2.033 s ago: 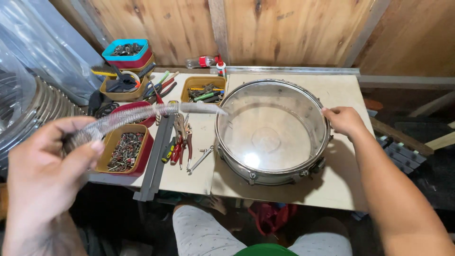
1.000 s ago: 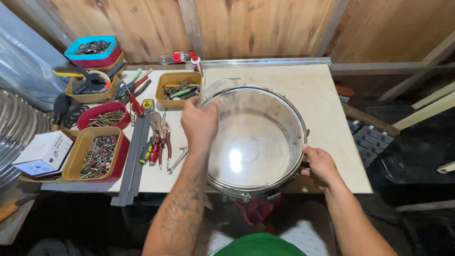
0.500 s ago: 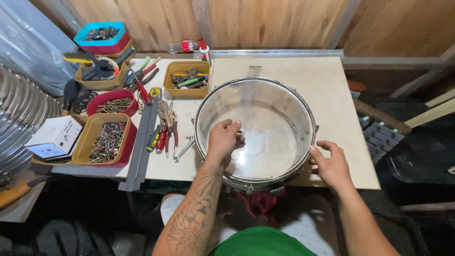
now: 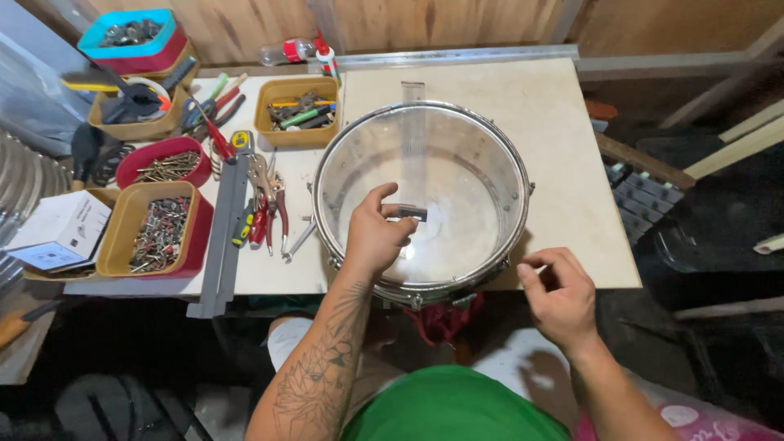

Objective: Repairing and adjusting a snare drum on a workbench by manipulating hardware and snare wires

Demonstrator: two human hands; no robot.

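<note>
Pale workbench [image 4: 563,139] w/ metal drum [image 4: 420,196] at front edge, clear skin up; left hand [image 4: 371,237] over drum centre pinching end of wire strip [image 4: 412,155] to keep it taut, right hand [image 4: 559,298] off bench, fingers loosely curled, empty.

A small white cardboard box [image 4: 57,231] with a blue-toned printed label on its near face lay at the far left, just beside the tan tray of screws [image 4: 155,229], while a pink printed bag [image 4: 702,420] showed far to that tray's right.
</note>
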